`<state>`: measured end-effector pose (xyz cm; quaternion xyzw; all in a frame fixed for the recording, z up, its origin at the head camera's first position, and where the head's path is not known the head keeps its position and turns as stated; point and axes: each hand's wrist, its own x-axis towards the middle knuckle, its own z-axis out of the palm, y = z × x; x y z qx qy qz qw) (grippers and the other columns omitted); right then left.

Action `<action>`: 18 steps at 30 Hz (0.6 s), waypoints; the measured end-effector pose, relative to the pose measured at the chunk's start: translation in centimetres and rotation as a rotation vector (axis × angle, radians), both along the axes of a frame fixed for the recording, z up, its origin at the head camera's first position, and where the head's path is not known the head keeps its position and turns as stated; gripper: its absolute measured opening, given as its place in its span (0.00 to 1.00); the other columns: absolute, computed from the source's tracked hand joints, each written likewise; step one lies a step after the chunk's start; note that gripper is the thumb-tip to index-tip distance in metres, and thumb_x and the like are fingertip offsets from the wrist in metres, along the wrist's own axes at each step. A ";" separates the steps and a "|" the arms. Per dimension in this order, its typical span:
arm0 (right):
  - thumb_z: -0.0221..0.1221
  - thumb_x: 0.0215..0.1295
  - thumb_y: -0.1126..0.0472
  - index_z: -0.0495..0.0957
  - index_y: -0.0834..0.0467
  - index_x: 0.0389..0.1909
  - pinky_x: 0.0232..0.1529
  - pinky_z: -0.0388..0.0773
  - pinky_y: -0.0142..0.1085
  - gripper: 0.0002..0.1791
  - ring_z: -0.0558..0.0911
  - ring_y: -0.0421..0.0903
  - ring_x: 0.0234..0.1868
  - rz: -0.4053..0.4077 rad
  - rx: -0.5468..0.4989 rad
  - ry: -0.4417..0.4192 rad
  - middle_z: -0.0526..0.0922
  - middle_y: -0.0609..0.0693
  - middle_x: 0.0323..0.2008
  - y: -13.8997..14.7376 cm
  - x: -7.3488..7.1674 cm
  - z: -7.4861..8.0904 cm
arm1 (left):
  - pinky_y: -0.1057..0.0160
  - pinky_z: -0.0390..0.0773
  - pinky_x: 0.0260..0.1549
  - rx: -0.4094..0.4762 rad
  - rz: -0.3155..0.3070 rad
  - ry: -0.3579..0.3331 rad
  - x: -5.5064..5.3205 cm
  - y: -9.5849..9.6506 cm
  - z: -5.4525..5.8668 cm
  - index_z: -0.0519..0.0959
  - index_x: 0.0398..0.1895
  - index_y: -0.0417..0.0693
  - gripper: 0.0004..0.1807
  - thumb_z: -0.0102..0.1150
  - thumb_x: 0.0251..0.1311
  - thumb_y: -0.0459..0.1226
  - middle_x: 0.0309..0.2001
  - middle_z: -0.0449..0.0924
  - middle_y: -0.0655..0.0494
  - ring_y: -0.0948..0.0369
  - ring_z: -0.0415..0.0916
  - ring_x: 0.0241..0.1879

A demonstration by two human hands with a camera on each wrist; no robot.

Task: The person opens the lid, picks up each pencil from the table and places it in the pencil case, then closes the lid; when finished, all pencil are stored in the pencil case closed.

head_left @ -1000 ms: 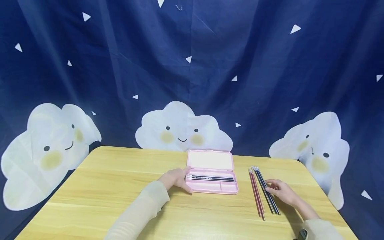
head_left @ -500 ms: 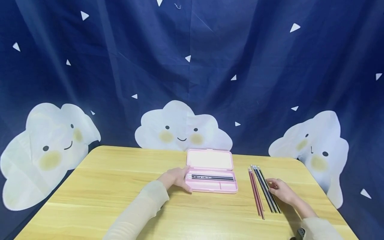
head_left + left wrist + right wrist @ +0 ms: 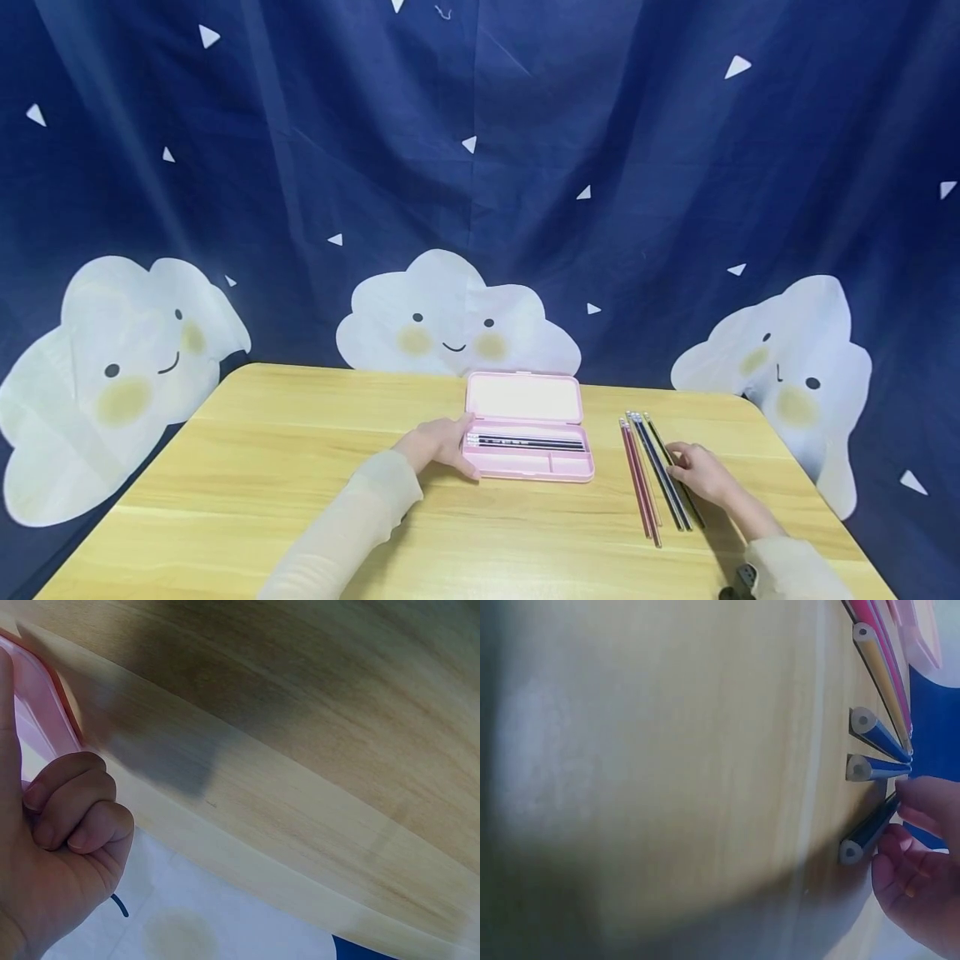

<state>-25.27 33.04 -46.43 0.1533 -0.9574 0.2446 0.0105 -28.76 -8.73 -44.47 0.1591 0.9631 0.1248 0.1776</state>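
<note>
A pink pencil case (image 3: 570, 468) lies with its lid raised, several dark pencils (image 3: 525, 443) in its long rear compartment. My left hand (image 3: 442, 446) holds the case by its left end; in the left wrist view three of its fingers are curled beside the pink corner. To the right, my right hand (image 3: 703, 473) pinches the rightmost dark pencil (image 3: 866, 834) between thumb and finger. That pencil lies at a slant, its lower end apart from two other dark blue pencils (image 3: 663, 479).
Left of the dark pencils lie red pencils (image 3: 637, 479) and a yellow-sided pencil (image 3: 879, 669). Everything rests on a wooden table (image 3: 315, 417). Behind its far edge hangs a blue curtain (image 3: 375, 167) with cloud faces.
The rightmost dark pencil has shifted right, opening a gap from the other two dark ones, with my right hand at it. My left hand and the case have stayed put.
</note>
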 end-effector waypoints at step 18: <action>0.57 0.52 0.72 0.71 0.78 0.43 0.26 0.74 0.38 0.17 0.74 0.43 0.23 -0.022 -0.041 0.038 0.78 0.52 0.21 1.5 -0.7 -1.4 | 0.51 0.65 0.58 -0.006 0.008 -0.015 0.2 0.1 0.4 0.52 0.69 0.48 0.60 0.70 0.32 0.60 0.60 0.66 0.40 0.48 0.64 0.60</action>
